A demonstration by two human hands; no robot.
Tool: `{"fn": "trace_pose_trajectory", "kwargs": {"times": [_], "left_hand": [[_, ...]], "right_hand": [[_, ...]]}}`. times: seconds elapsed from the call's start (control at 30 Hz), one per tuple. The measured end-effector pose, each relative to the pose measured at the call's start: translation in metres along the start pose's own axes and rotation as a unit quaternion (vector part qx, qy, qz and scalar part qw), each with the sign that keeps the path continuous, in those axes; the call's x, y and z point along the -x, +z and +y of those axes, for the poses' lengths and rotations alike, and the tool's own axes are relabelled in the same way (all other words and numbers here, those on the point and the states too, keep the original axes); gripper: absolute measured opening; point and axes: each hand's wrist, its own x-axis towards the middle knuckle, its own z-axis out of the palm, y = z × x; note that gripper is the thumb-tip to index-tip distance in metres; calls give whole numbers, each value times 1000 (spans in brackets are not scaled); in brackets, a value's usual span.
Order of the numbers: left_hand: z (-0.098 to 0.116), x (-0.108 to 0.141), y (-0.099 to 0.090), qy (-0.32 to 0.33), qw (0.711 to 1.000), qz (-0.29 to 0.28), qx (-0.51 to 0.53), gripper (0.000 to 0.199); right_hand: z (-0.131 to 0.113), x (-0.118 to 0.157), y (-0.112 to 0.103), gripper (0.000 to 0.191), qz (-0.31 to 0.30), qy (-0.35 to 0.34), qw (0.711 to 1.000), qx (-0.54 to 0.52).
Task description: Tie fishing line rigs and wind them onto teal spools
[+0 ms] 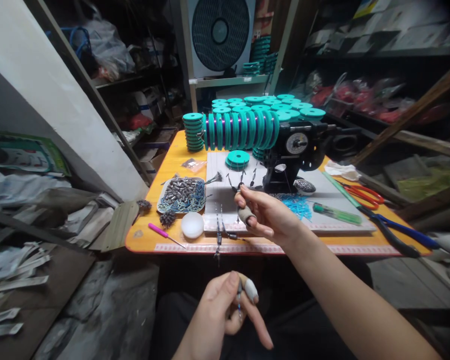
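Low at the front, my left hand (pixel 225 305) pinches a small grey sinker (pixel 239 288) between thumb and wrapped forefinger, with a thin blue piece below it. My right hand (pixel 264 212) is raised over the board with thumb and forefinger closed on a thin fishing line, beside small dark fittings (pixel 231 186). Its exact grip is partly hidden by the fingers. Some fingertips on both hands wear pale covers. Behind, teal spools (pixel 242 130) sit in a row on a black winding machine (pixel 298 145). Dark beaded lines (pixel 219 235) hang over the table's front edge.
A tray (pixel 159 202) of grey sinkers and blue tubes stands left, near a white round container (pixel 192 226) and a pink screwdriver (pixel 159 230). Right lie blue tubes (pixel 298 206), a green-handled tool (pixel 336 214), orange scissors (pixel 367 196) and blue-handled pliers (pixel 405 232). More spools (pixel 258 107) are stacked behind.
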Motion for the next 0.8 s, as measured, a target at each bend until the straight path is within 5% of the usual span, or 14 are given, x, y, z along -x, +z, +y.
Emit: {"fn": "trace_pose_trajectory", "kwargs": {"times": [0.23, 0.37, 0.5, 0.7, 0.8], "left_hand": [[1, 0, -2, 1, 1000, -5, -6, 41], [9, -4, -6, 97, 987, 34, -124, 33], [31, -21, 0, 181, 976, -13, -120, 34], [68, -54, 24, 142, 989, -41, -18, 23], [75, -69, 25, 128, 990, -51, 2, 25]], "right_hand": [[1, 2, 1, 32, 13, -17, 1000, 20], [-6, 2, 1, 36, 50, -70, 983, 165], [-26, 7, 1, 42, 51, -132, 914, 380], [-53, 20, 7, 46, 49, -159, 782, 601], [-56, 23, 8, 48, 38, -157, 764, 625]]}}
